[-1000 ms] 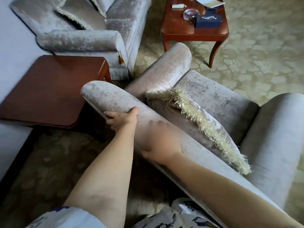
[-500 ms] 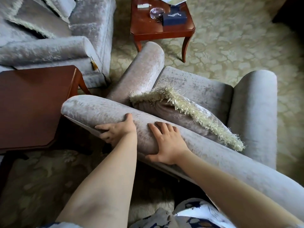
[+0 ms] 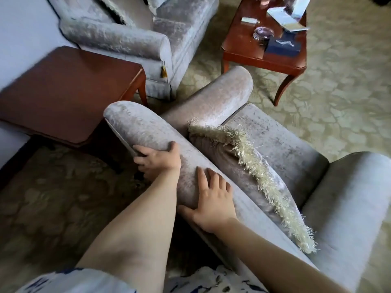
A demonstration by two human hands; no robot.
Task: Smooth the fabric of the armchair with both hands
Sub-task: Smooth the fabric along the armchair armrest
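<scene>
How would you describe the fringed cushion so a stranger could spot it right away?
Find the grey velvet armchair in the middle. The cushion leans inside it against the backrest. Its shaggy cream fringe sets it apart.

**No words to read here**

Nothing in this view has letters or numbers that can be read. The dark blue box (image 3: 283, 46) on the worktop (image 3: 241, 49) has a pale mark on its top, but it is too blurry to tell if it is writing. The papers (image 3: 285, 15) beside it look shiny and blank from here. The blue shapes on the person's sleeve (image 3: 69, 281) are a pattern, not words
</scene>
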